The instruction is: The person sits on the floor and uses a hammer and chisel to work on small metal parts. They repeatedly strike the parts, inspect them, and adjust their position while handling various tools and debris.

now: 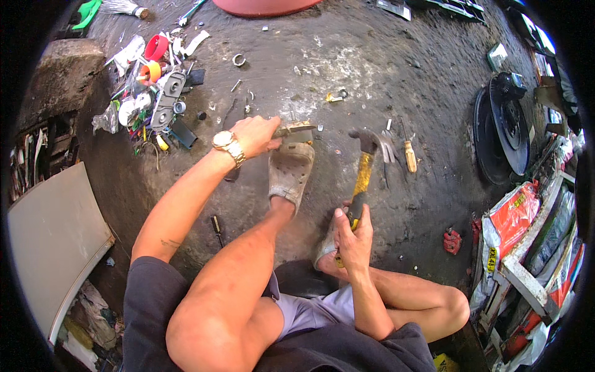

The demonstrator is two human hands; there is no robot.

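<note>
- Fingers of the left hand pinch a flat, dark piece; those of the right hand wrap the grip of a hammer.
- The left arm reaches forward, back of the hand upward, just beside the toe of the forward clog.
- The right forearm points forward, its hand right of the clog and nearer the body.
- The hammer stands right of the clog, head away from the body.
- A screwdriver lies farther right of the clog.
- The piece sits over the clog's toe; contact unclear.
</note>
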